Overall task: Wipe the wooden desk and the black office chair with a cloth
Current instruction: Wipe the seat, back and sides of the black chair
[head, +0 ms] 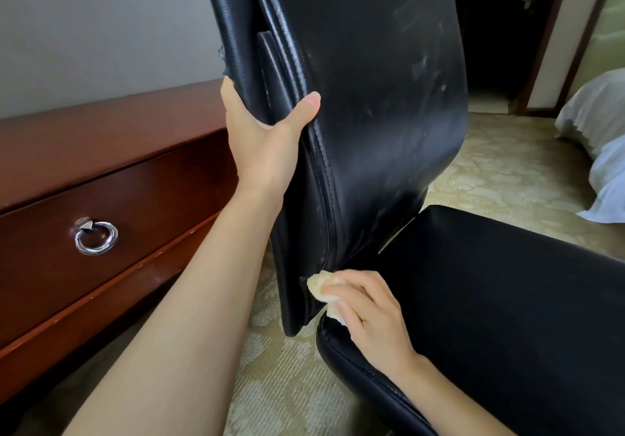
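1. The left hand (267, 138) is gripping the black office chair (372, 97) by its backrest's 9 o'clock edge; the backrest is running 12-to-6 o'clock.
2. The right hand (368, 310) is clutching the cloth (324, 287) at the backrest's 6 o'clock end.

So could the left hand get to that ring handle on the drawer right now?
Probably yes, once it lets go. The left hand grips the edge of the chair back, and the ring handle sits exposed on the drawer front beside that forearm, with nothing between them.
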Tool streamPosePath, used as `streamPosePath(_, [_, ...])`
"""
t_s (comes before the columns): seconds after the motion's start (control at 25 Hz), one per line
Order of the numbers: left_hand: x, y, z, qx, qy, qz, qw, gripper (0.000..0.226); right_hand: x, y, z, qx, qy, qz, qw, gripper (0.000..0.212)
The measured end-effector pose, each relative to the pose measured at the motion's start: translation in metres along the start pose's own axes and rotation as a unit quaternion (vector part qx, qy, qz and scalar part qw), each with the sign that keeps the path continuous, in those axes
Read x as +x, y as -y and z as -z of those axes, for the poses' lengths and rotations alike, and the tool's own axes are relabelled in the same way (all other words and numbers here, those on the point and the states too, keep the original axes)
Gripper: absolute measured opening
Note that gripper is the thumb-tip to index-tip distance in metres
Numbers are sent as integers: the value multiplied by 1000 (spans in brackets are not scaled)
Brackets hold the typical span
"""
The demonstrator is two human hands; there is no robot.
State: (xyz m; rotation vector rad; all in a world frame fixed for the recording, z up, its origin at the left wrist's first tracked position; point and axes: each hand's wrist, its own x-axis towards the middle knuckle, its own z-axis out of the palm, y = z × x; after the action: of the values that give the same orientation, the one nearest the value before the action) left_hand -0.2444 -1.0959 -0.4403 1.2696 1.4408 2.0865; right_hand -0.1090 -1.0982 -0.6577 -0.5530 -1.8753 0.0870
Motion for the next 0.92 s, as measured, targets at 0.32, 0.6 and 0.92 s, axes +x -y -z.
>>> streamPosePath(0.32, [0,5,-1,5,-9,-1,1000,103,97,26,37,63,-270,-167,946,17])
streamPosePath(0.6, [-5,2,-3,2,-3,-22,1000,84,240,-24,57,87,-328,-295,893,22])
streamPosePath(0.92, [-4,5,-4,13,-24,-44,999,87,161,26,31,106,-166,-157,968,26])
